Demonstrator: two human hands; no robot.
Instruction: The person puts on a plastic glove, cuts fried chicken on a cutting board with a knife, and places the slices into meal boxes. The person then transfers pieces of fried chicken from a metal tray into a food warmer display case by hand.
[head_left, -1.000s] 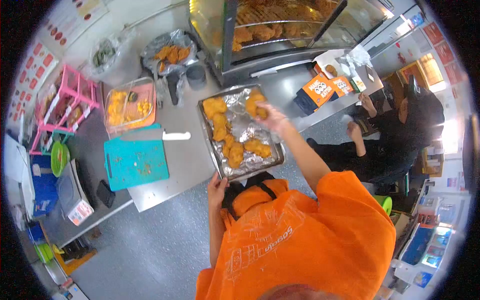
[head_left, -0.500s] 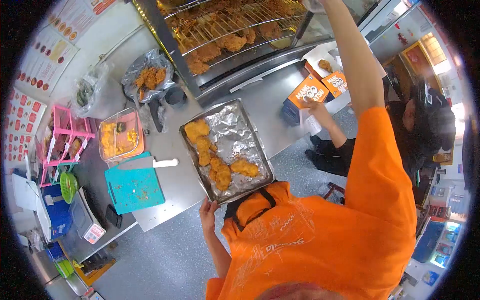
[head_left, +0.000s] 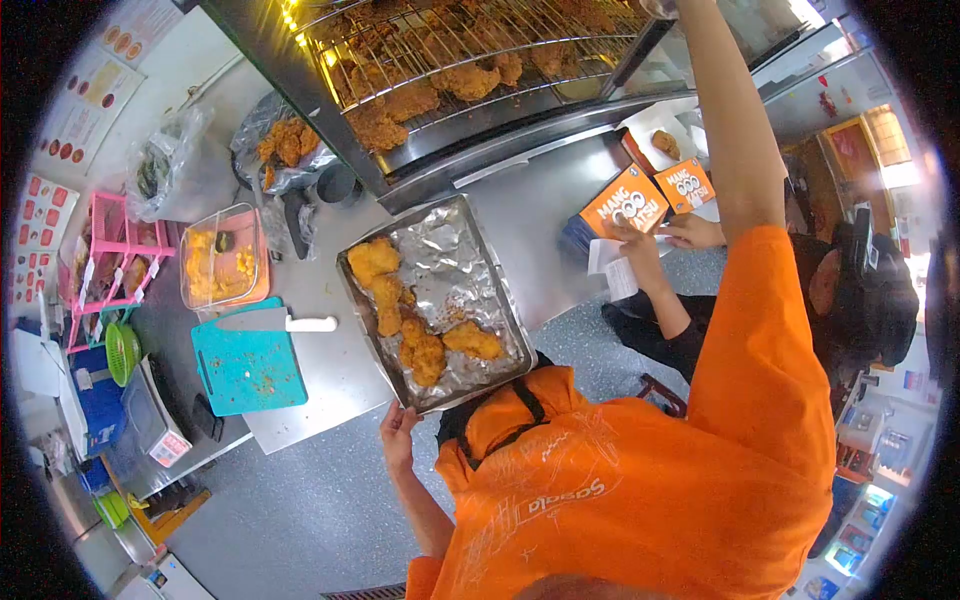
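Observation:
My left hand (head_left: 398, 428) is at the near left corner of a foil-lined metal tray (head_left: 512, 287), its fingers curled at the rim. Several pieces of fried chicken (head_left: 422, 358) lie along the tray's left and near sides. The tray rests partly on the steel counter, and its near edge comes up against my orange shirt. My right arm stretches forward to the display case. Only part of my right hand (head_left: 660, 8) shows at the top edge of the view, by the glass, so its fingers cannot be made out.
Fried chicken fills the racks of the lit display case (head_left: 470, 85). To the left are a knife (head_left: 265, 322) on a teal cutting board (head_left: 250, 370) and a clear food container (head_left: 205, 290). At right, a co-worker's hands (head_left: 640, 245) are by orange printed boxes (head_left: 625, 200), with white paper (head_left: 612, 270).
The view has shifted slightly, moving the tray and counter left in the picture. A second co-worker's hand now shows beside the orange boxes. My left hand stays at the tray's corner.

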